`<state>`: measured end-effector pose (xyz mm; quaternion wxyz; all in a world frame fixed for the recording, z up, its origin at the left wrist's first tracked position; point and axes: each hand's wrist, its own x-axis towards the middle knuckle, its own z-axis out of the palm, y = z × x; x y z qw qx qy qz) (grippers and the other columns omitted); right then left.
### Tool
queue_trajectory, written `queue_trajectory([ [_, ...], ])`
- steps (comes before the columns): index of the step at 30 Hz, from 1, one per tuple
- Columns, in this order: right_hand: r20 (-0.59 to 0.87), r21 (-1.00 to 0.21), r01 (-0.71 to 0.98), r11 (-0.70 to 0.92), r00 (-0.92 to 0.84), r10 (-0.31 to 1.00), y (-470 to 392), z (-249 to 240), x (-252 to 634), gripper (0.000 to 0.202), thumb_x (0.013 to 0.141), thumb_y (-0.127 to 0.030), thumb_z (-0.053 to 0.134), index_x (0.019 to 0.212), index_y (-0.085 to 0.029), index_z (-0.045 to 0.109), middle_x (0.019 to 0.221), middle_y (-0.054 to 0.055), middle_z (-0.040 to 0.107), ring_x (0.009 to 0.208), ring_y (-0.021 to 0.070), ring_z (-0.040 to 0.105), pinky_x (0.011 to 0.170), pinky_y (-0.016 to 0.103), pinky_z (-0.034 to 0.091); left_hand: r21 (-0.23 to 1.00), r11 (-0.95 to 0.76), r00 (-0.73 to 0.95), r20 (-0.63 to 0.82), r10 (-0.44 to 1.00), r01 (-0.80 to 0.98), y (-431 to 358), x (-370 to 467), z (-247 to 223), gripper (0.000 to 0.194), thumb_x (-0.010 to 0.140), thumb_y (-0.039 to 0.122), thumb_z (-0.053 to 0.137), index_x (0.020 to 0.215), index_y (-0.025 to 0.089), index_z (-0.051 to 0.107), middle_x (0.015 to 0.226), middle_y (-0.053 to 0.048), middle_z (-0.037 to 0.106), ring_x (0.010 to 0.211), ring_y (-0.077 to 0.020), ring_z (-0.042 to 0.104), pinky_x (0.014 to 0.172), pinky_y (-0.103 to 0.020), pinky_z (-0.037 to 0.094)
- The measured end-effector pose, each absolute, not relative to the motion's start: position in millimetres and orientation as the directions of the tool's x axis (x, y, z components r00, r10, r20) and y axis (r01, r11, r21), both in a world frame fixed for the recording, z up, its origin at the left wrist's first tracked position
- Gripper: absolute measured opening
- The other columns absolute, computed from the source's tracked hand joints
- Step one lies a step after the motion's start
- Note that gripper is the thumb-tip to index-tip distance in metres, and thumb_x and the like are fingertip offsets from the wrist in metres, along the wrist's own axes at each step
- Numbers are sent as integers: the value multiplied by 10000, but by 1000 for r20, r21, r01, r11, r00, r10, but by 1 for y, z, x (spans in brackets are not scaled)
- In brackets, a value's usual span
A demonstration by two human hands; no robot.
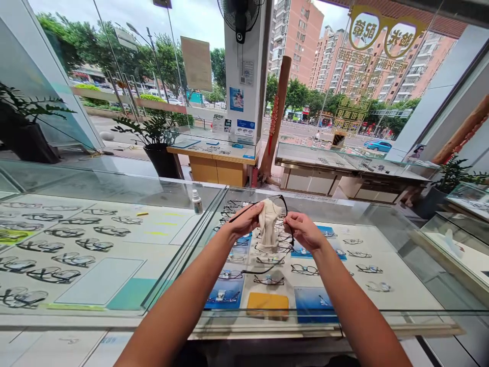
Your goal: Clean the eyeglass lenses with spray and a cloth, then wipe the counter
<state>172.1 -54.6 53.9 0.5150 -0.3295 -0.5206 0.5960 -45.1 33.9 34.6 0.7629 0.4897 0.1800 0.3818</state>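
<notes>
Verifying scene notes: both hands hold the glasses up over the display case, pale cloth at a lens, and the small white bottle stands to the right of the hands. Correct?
Bottle side is wrong: the head view shows the bottle left of the hands. Rest holds: left hand and right hand on the glasses, pale cloth at a lens, above the display case.

Daylit shop windows (153, 66) behind glass display cases (114, 229).

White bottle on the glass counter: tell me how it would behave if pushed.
The bottle would probably tip if pushed near its cap, being tall and narrow. It may slide first, since the glass top looks smooth. Once down, its rounded body might roll.
</notes>
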Motion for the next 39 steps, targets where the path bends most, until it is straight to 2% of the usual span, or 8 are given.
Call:
queue_trajectory([
  [7, 217, -873, 317, 370, -427, 878, -102, 149, 200, 386, 935, -563, 787, 902, -182, 737, 765, 15, 602, 677, 153, 451, 633, 297, 317, 900, 290, 716, 33, 698, -325, 35, -54, 36, 514, 790, 518, 910, 990, 66, 768, 915, -125, 774, 788, -182, 710, 762, -267, 564],
  [13, 185, -211, 700, 682, -657, 731, -122, 209, 181, 144, 1038, -246, 648, 929, -207, 733, 849, 14, 711, 784, 167, 577, 745, 323, 322, 914, 314, 791, 12, 612, -257, 28, -58, 41, 553, 768, 549, 916, 978, 54, 785, 907, -140, 774, 799, -190, 705, 761, -269, 546],
  [16, 94, 121, 715, 689, -699, 709, -119, 215, 167, 156, 988, -122, 685, 878, -220, 734, 838, 5, 735, 828, 181, 607, 764, 345, 260, 926, 308, 825, 8, 566, -220, 25, -59, 44, 552, 748, 548, 930, 959, 59, 788, 914, -138, 771, 803, -184, 693, 764, -270, 535],
  [20, -58, 350, 649, 676, -705, 707, -111, 210, 149, 225, 966, -37, 691, 822, -209, 710, 794, 0, 728, 782, 186, 596, 739, 357, 219, 947, 269, 856, 10, 516, -173, 20, -59, 46, 568, 740, 598, 917, 883, 70, 761, 813, -100, 723, 722, -157, 637, 711, -268, 498],
  [26, -168, 483, 563, 670, -692, 702, -105, 201, 124, 195, 954, -38, 724, 840, -196, 724, 820, 14, 745, 819, 218, 596, 726, 372, 213, 979, 185, 908, 1, 419, -86, 13, -61, 50, 595, 738, 658, 887, 696, 139, 601, 627, 16, 490, 572, -93, 399, 550, -237, 300],
  [31, -117, 530, 546, 649, -710, 694, -96, 195, 120, 186, 959, -78, 741, 818, -198, 721, 792, 26, 736, 826, 235, 581, 728, 377, 211, 988, 91, 922, 79, 378, -122, 8, -61, 56, 606, 790, 595, 878, 640, 168, 474, 591, 72, 296, 547, -62, 200, 514, -253, 133],
  [37, 56, 554, 565, 611, -758, 650, -87, 201, 129, 194, 946, -63, 709, 810, -197, 676, 745, 24, 700, 804, 229, 567, 736, 367, 217, 963, 130, 879, 155, 451, -236, 1, -54, 59, 505, 745, 538, 931, 917, 117, 711, 814, -58, 666, 716, -147, 598, 680, -259, 459],
  [39, 220, 527, 628, 573, -752, 621, -87, 203, 135, 125, 997, -91, 633, 938, -184, 694, 772, 38, 698, 799, 231, 568, 744, 357, 240, 937, 134, 817, 204, 540, -323, 0, -50, 60, 498, 749, 504, 940, 966, 115, 716, 872, -74, 702, 765, -156, 638, 720, -254, 488],
])
